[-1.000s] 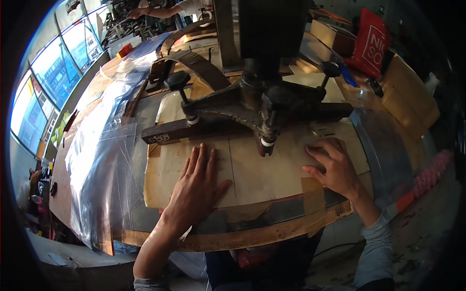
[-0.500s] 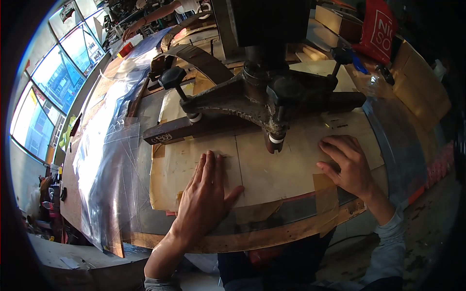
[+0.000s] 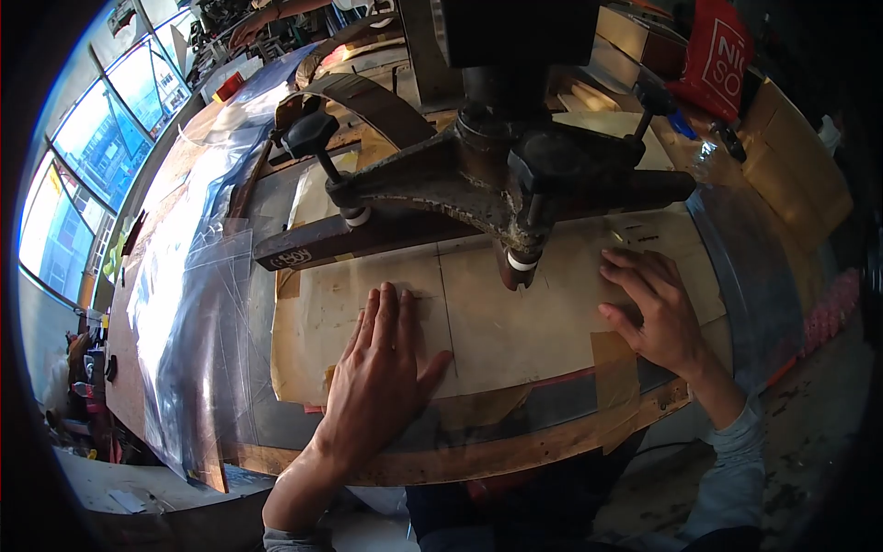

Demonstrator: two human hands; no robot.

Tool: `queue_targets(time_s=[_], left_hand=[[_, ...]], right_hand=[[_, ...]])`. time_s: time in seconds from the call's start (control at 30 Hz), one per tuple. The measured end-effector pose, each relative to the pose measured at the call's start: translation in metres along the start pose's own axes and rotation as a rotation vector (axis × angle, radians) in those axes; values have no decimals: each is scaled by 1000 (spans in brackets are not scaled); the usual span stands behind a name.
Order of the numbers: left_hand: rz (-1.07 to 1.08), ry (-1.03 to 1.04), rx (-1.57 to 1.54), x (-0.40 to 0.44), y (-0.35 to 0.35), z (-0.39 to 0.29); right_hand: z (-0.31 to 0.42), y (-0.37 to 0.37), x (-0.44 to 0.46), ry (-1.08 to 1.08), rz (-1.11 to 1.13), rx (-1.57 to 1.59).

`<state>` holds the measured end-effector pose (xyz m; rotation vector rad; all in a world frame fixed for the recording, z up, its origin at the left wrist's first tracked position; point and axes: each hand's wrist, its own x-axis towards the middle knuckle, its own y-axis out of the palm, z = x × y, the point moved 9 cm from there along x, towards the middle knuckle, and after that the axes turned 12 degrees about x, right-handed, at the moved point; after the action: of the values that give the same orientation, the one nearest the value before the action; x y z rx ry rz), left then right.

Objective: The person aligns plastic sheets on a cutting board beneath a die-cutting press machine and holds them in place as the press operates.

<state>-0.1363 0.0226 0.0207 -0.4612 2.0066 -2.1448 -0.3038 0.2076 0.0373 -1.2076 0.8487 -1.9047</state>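
A yellowish flat sheet (image 3: 515, 340) with a dark straight line across it lies on the work table, its edges taped in places. My left hand (image 3: 382, 373) rests palm down on the sheet's left part, fingers stretched out and thumb apart. On the right side my right hand (image 3: 658, 308) touches the same sheet with slightly bent, spread fingers and holds nothing. Between and beyond the hands stands a dark cast-metal machine head (image 3: 441, 179) with black knobs. Its long dark bar (image 3: 308, 247) crosses above the sheet, and a short pointed fitting (image 3: 520, 267) hangs at the front.
Clear plastic sheeting (image 3: 184, 340) drapes over the left of the table. A wooden strip (image 3: 515, 458) edges the front. At the back right are a red bag (image 3: 717, 60) and brown cardboard (image 3: 796, 175). Another person's arm (image 3: 267, 18) reaches in at the far upper left.
The view has shifted slightly, so the sheet and bar appear a little further left. Both my hands keep nearly the same pose on the sheet. The other person's arm appears higher in view.
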Motion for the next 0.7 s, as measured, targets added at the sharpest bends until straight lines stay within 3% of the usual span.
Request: queue_targets(time_s=[0.7], left_hand=[[-64, 39, 49, 3, -3, -1]], right_hand=[[-4, 0, 5, 23, -5, 28]])
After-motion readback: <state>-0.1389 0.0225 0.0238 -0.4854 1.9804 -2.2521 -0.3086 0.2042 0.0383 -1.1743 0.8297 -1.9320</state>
